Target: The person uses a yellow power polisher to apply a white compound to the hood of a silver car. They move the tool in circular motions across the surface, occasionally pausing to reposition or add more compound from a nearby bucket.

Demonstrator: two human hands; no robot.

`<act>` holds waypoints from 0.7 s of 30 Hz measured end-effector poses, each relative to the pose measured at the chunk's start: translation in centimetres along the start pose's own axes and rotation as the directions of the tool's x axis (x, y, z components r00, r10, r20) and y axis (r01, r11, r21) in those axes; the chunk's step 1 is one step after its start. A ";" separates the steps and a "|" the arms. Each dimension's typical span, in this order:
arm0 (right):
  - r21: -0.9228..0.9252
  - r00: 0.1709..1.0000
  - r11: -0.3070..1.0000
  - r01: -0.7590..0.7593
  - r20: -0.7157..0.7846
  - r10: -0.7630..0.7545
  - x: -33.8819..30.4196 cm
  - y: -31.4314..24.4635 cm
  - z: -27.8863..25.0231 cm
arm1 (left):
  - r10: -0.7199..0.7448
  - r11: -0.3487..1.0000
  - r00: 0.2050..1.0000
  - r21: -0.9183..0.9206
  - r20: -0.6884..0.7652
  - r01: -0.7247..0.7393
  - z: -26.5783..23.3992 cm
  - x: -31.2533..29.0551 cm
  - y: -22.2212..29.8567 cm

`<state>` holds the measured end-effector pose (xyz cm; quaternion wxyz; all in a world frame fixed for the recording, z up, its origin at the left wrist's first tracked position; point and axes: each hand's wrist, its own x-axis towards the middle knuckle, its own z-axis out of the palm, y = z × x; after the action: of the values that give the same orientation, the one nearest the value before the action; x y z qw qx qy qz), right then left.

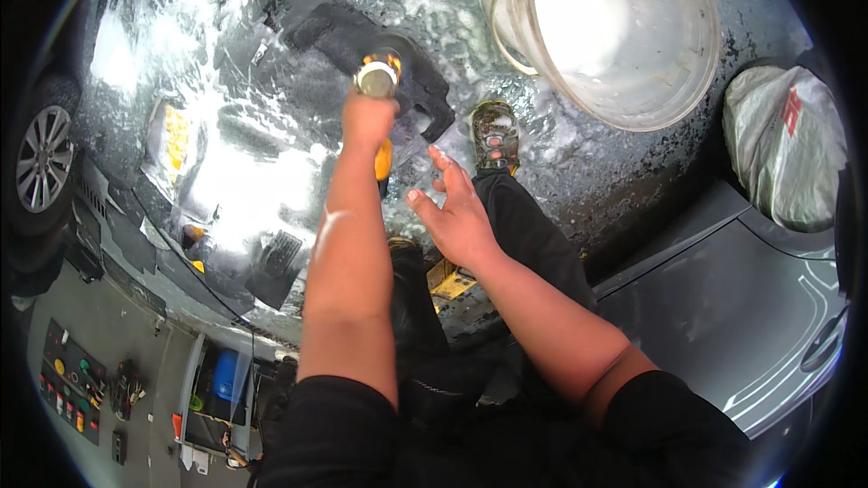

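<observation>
My left hand (369, 119) is closed around a handheld power tool (378, 79) with a silver collar and a dark round head. A yellow part of it shows below the hand. The head is over a dark, soaked car carpet (307, 25), streaked with white suds; whether it touches the carpet I cannot tell. My right hand (459, 224) hangs in the air to the right of the tool, fingers apart and holding nothing. Wet foam covers both the carpet and the floor (425, 0) around it.
A large whitish bucket (633, 99) stands at the far right, beyond my shoe (495, 137). Nearer on the right are a plastic-wrapped round thing (782, 149) and a grey car panel (696, 298). A car wheel (45, 158) is at the left, a tool cart (212, 398) at the near left.
</observation>
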<state>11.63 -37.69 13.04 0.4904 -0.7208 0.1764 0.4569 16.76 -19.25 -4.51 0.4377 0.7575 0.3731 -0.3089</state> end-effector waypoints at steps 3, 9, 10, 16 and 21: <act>0.026 1.000 1.000 0.000 -0.014 0.000 0.0 0.5 -0.5 | 0.085 0.992 0.956 0.110 -0.280 -0.056 -2.7 3.4 2.5; 0.022 1.000 1.000 0.010 -0.025 -0.010 0.8 0.5 -2.0 | -0.271 0.962 0.956 -0.004 0.112 0.274 -7.5 -1.2 3.0; -0.018 0.999 0.999 0.041 0.005 -0.041 1.0 0.3 -1.7 | -0.316 0.947 0.921 0.012 0.227 0.322 -7.7 -2.3 2.4; 0.119 0.977 0.984 0.134 0.151 -0.151 1.0 1.6 -0.9 | -0.216 0.849 0.939 -0.424 0.268 0.316 0.1 -11.9 2.9; 0.108 0.988 0.983 0.150 0.001 -0.151 3.4 2.0 -3.2 | 0.019 0.279 0.903 -0.870 0.429 0.407 3.2 -17.9 4.7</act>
<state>13.58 -40.72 9.46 0.5624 -0.7026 0.1434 0.4116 10.71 -28.93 10.39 0.8149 0.2305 0.4871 -0.2133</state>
